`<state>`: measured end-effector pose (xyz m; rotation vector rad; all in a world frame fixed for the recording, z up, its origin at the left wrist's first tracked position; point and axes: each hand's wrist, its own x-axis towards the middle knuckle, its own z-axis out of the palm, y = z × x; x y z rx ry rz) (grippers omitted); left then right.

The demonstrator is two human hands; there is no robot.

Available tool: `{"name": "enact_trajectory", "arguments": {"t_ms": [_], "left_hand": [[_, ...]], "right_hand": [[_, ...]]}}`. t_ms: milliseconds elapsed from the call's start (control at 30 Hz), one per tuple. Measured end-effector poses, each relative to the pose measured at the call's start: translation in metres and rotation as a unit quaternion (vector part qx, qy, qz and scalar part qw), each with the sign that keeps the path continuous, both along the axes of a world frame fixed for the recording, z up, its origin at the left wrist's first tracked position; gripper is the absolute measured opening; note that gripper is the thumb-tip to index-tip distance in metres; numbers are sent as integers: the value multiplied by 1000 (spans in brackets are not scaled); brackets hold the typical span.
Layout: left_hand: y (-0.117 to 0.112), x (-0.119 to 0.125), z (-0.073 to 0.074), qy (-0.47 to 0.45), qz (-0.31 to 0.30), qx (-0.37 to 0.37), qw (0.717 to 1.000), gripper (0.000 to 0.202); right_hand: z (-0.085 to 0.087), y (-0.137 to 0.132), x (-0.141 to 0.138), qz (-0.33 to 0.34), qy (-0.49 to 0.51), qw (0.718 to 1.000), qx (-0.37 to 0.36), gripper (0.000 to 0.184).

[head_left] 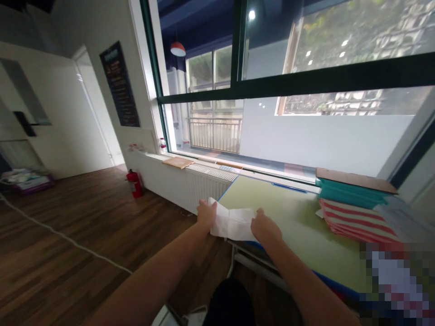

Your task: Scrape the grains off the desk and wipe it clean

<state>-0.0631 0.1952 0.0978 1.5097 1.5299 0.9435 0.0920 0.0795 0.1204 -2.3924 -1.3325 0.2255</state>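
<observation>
Stretched between my two hands is a white paper tissue (238, 222) with a crease down its middle. My left hand (206, 213) pinches its left edge, just off the corner of the table. At the other end, my right hand (267, 226) is closed on the right edge, over the yellow-green tabletop (292, 226). The tissue hangs above the table's near left edge; whether it touches the surface I cannot tell.
Red-and-white striped paper bags (356, 222) and a teal box (353, 192) stand on the table's right side. A radiator (204, 185) runs below the window. A red fire extinguisher (134, 183) stands on the floor, where a white cable (68, 237) lies. Something pixelated covers the lower right.
</observation>
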Motion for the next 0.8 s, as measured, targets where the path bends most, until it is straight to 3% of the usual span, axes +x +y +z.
{"name": "enact_trajectory", "arguments": {"t_ms": [100, 167, 300, 500, 800], "left_hand": [[-21, 11, -12, 128, -66, 85, 986, 58], [-33, 18, -23, 198, -131, 119, 964, 51], [-33, 27, -37, 302, -199, 140, 922, 51], [6, 54, -35, 406, -214, 106, 882, 75], [92, 118, -37, 448, -245, 127, 850, 77]], "right_hand": [[-13, -2, -20, 89, -121, 988, 46, 54], [-28, 0, -29, 175, -158, 972, 24, 52], [-57, 10, -23, 212, -144, 966, -37, 57], [-57, 43, 13, 221, -130, 963, -86, 59], [-57, 125, 69, 189, -110, 971, -97, 60]]}}
